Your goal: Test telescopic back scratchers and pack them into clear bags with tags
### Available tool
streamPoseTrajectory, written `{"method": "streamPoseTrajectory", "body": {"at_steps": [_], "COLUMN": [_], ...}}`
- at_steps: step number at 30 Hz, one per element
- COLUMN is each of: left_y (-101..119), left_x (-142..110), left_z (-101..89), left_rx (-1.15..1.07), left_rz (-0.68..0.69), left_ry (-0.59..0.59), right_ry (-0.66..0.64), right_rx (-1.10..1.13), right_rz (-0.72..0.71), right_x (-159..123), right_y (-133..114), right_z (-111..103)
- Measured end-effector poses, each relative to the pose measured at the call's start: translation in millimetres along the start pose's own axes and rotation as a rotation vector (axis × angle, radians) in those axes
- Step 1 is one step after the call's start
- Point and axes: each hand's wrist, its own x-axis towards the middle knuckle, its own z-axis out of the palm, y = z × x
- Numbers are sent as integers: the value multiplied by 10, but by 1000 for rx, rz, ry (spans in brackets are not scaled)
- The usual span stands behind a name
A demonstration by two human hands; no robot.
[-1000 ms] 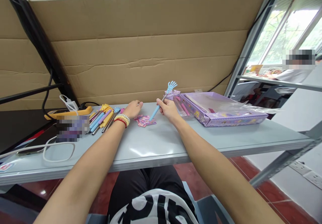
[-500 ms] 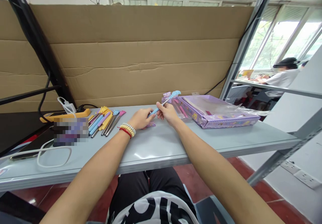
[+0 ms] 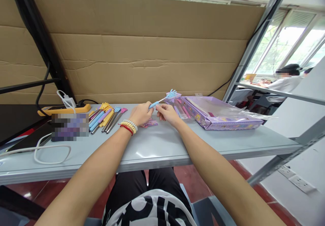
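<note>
My left hand (image 3: 141, 113) is closed round the blue handle of a small blue hand-shaped scratcher (image 3: 162, 99), whose thin metal rod points up to the right with the blue hand at its tip. My right hand (image 3: 166, 112) sits just right of it with fingers pinched near the rod; whether it grips the rod I cannot tell. Both hands hover over pink stickers (image 3: 149, 122) lying on the grey table (image 3: 157, 144). A bead bracelet and a red band circle my left wrist.
Several coloured scratchers (image 3: 105, 116) lie in a row at the left, by a yellow power strip (image 3: 64, 110) and white cable (image 3: 50, 151). A purple box (image 3: 220, 116) with clear plastic sits at the right. Cardboard stands behind. Another person sits far right.
The blue scratcher passed from my right hand into my left, and it tipped from upright to slanting. My left hand came off the table to meet it.
</note>
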Motion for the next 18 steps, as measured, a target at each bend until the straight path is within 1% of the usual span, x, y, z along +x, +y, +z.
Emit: {"method": "streamPoseTrajectory", "body": {"at_steps": [4,8,15,18], "left_y": [-31,-11,-3,-21], "left_x": [9,10,36,40], "left_z": [-20,-35,-64,-55], "left_rx": [24,36,29,1], "left_rz": [-67,-117,-223,-229], "left_ry": [32,30,49,48], "right_ry": [-23,-21,-106,-86], "right_rx": [-117,-226,-474,-518], "right_rz": [-1,-24,-146,-204], "right_x": [-23,-67,-132,-136], "right_y": [17,-25,-44,-27], "right_z": [-5,3,57,78]}}
